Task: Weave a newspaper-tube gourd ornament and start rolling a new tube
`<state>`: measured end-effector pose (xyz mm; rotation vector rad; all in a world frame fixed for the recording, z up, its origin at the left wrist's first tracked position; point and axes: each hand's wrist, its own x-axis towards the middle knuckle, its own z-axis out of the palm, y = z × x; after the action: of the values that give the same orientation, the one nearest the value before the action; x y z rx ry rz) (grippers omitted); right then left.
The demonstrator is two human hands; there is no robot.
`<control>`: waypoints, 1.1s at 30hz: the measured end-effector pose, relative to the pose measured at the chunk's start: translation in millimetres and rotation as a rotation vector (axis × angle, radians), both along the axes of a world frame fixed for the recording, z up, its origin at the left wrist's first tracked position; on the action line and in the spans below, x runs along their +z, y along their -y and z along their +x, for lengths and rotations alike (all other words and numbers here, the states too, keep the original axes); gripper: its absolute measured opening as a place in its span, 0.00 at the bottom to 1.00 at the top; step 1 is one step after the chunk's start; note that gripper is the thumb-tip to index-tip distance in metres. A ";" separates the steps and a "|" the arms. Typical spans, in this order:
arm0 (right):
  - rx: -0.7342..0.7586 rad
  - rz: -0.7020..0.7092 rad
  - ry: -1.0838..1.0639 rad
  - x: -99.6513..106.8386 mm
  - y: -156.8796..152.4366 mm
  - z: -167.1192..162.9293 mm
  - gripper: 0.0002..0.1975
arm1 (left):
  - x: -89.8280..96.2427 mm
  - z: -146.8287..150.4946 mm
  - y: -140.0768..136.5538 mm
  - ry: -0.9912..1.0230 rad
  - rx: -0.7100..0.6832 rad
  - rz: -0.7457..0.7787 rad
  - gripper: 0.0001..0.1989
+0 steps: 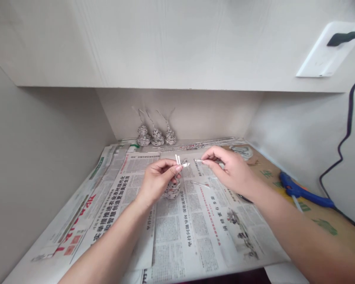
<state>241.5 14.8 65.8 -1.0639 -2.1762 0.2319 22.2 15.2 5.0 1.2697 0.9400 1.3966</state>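
My left hand (159, 175) is closed in a pinch on short white paper tubes (178, 159) at the top of a woven newspaper gourd (172, 192). Its round body hangs or rests just under my fingers; contact with the paper below cannot be made out. One tube end bends over toward the right. Across a small gap, my right hand (229, 169) pinches a small white paper piece (198, 160) between thumb and fingertips. Thin paper scraps (201, 184) lie on the newspaper between and below the hands.
Newspaper sheets (171, 236) cover the worktop. Three woven gourds (157, 138) stand at the back, beside long rolled paper sticks (195, 145). On cardboard (316, 215) at right lies a blue glue gun (301, 191). A black cord (349, 118) hangs near a wall socket (322, 55).
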 end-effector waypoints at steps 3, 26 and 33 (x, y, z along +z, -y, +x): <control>0.024 0.110 0.056 6.4 12.0 -3.5 0.04 | 0.8 1.0 1.5 0.002 -0.022 0.007 0.10; -0.024 0.431 0.415 16.0 23.3 -15.1 0.11 | 7.3 3.5 5.4 -0.001 -0.032 0.009 0.10; 0.046 0.258 0.310 13.9 20.1 -12.2 0.05 | 8.2 3.9 5.7 -0.058 -0.004 0.039 0.10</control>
<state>229.3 -5.4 79.8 -0.9522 -2.4250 -0.2039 26.1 9.4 13.2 1.3469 0.9529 1.3876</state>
